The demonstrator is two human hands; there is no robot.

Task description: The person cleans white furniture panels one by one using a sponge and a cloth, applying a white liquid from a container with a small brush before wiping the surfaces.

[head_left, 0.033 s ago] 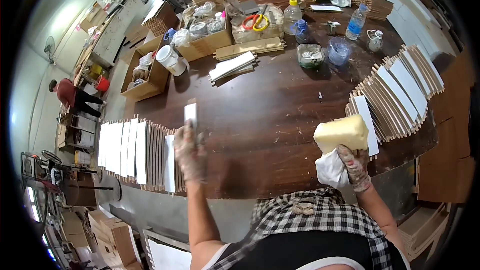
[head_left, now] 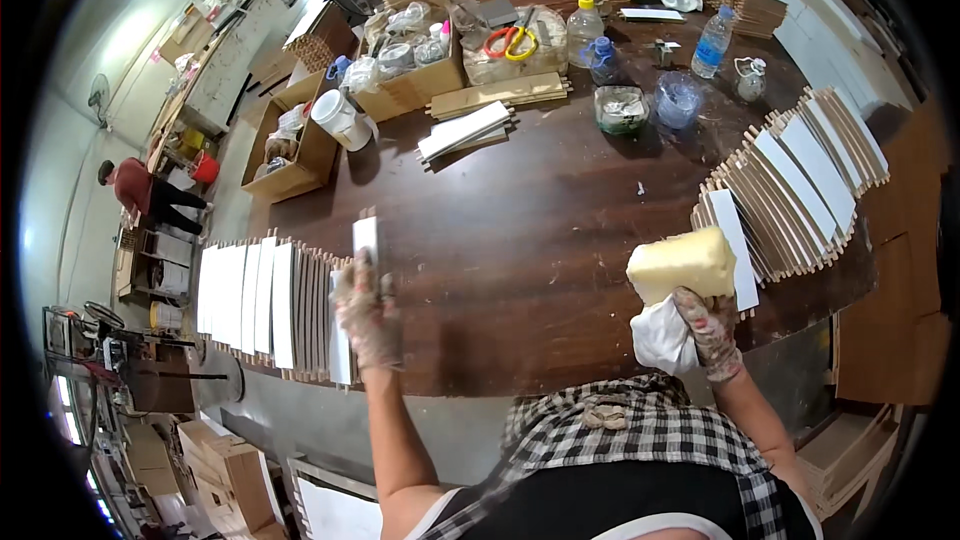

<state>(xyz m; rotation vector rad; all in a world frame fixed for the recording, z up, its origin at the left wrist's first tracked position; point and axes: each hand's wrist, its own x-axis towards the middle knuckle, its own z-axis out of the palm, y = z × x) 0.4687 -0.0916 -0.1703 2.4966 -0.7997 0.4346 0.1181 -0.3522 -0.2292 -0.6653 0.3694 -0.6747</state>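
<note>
At lower left of centre, the gloved left hand (head_left: pixel 367 322) lies over a white strip (head_left: pixel 366 238) beside the row of strips (head_left: pixel 284 305), its grip too blurred to tell, while well apart, right of centre, the right hand (head_left: pixel 708 337) clasps a yellow block (head_left: pixel 682 264) and white cloth (head_left: pixel 663 336); level, gentle handling should best protect the strip's edges.

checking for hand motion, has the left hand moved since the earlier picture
Yes: the left hand has shifted slightly left, closer to the row of white-faced strips on the table.
</note>
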